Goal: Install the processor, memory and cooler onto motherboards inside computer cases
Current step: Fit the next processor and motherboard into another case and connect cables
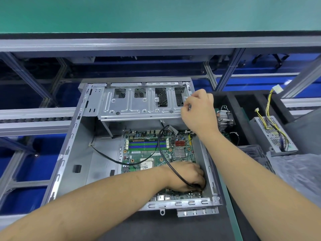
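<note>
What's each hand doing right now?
Left hand: grips the black cable low in the case.
Right hand: holds the drive cage edge.

We see two bare forearms and hands, the left grip (186, 176) and right grip (197, 108); no sleeves, gloves, rings, watch or wrist strap show anywhere.

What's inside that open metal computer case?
Inside the case lies a green motherboard with a black cable looped over it. The left hand covers the board's near right corner, so that part is hidden.
</note>
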Motion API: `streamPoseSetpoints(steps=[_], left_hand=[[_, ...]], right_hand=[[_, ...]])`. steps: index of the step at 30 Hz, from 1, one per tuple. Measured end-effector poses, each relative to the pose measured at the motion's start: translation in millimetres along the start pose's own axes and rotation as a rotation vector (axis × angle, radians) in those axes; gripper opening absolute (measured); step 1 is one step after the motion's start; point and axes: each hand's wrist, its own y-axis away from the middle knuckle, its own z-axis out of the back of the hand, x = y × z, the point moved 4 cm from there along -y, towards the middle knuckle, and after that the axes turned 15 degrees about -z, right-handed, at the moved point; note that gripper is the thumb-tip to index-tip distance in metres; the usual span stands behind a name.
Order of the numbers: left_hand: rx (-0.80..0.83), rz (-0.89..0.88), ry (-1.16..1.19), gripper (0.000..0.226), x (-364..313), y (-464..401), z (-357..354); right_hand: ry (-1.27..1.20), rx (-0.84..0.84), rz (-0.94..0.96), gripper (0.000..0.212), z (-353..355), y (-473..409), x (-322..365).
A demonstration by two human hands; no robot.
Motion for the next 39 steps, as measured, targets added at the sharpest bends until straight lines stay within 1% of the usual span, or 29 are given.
streamPoseSetpoints(steps=[6, 11, 13, 16, 18, 26, 39], left_hand=[[-0.008, -0.001, 0.017, 0.021, 0.5, -0.2, 0.1], [-0.035, 0.005, 0.025, 0.018, 2.2, -0.5, -5.0], [-0.081, -0.021, 0.022, 0.017, 1.6, 0.7, -4.6], [-0.203, -0.121, 0.051, 0.013, -1.9, 3.9, -0.6], [-0.233, -0.148, 0.057, 0.012, -3.0, 4.4, -0.6], [-0.278, -0.157, 0.071, 0.011, -0.5, 5.5, 1.0], [-0.287, -0.120, 0.107, 0.010, 0.3, 5.2, -0.2]], right_hand=[[-0.011, -0.003, 0.000, 0.016, -0.3, 0.0, -0.1], [-0.011, -0.009, 0.003, 0.017, -0.6, 0.0, -0.3], [-0.012, -0.013, 0.004, 0.017, -0.3, 0.2, -0.2], [-0.012, -0.003, 0.002, 0.016, -0.3, 0.2, -0.1], [-0.008, 0.000, 0.001, 0.016, -0.6, 0.0, -0.2], [-0.006, -0.004, 0.001, 0.017, -0.7, -0.2, 0.1], [-0.010, -0.001, -0.003, 0.017, 0.8, 0.4, 0.7]])
